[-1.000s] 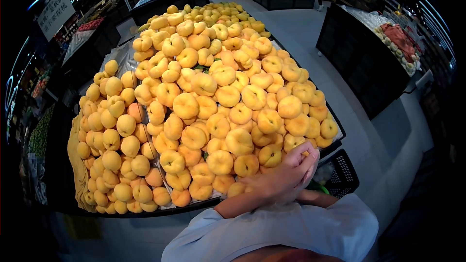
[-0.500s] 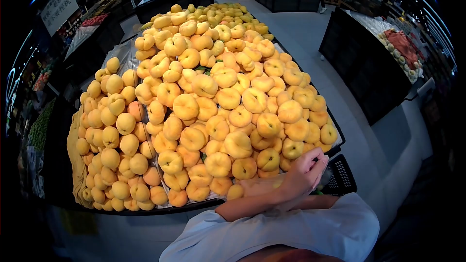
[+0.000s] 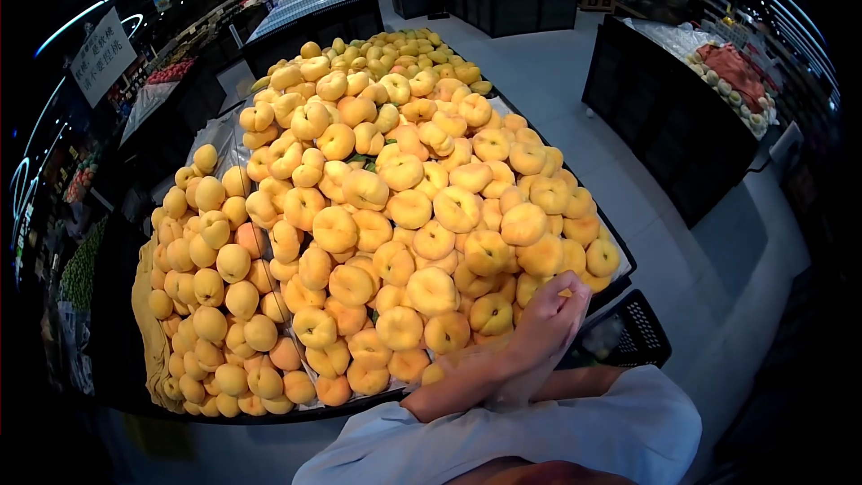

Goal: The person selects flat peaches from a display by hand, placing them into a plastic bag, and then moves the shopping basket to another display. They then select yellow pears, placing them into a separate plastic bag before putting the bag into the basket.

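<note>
From my remote feed, the left hand [image 3: 543,323] sits at the near right corner of the black display stand [image 3: 631,262], fingers curled down over a yellow flat peach [image 3: 565,292] at the pile's edge. I cannot tell whether the fingers are clamped on it or only resting on it. The right hand is hidden under the left, and only the bare right forearm [image 3: 588,382] shows. The heap of yellow-orange flat peaches [image 3: 404,207] fills the stand, with rounder yellow peaches [image 3: 211,287] along its left edge. A black plastic basket [image 3: 642,332] sits just beside that near right corner.
</note>
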Demonstrator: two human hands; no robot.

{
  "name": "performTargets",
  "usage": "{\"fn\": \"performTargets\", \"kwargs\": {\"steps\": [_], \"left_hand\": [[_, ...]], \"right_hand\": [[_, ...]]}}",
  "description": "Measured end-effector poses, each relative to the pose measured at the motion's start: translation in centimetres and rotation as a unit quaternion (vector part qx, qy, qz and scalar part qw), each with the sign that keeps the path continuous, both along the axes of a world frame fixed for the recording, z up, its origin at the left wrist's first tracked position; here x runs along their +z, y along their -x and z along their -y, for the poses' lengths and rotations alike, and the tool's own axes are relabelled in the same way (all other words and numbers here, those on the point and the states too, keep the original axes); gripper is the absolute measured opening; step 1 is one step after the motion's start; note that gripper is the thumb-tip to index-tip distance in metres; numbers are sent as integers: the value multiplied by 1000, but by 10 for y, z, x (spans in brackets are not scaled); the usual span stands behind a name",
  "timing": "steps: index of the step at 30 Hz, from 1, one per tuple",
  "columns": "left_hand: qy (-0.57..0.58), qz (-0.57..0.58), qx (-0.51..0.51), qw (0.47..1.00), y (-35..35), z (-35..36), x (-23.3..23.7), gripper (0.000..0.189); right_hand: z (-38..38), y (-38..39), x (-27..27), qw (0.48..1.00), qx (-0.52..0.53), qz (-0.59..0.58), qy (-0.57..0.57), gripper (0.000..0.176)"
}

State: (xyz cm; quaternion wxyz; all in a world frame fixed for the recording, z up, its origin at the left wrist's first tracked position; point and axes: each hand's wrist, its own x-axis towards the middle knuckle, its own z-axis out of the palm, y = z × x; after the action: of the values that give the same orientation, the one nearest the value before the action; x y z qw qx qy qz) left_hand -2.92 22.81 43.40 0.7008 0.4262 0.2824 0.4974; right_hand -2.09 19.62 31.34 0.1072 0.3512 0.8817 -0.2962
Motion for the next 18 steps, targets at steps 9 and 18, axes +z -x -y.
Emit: {"fn": "performTargets", "kwargs": {"steps": [9, 18], "left_hand": [[12, -27, 2, 1000, 6, -14, -8, 19], [-29, 80, -31, 996, 13, -9, -11, 22]], "right_hand": [[-5, -6, 0, 1000, 1, 8, -5, 58], [-2, -5, -8, 994, 39, 73, -66, 58]]}}
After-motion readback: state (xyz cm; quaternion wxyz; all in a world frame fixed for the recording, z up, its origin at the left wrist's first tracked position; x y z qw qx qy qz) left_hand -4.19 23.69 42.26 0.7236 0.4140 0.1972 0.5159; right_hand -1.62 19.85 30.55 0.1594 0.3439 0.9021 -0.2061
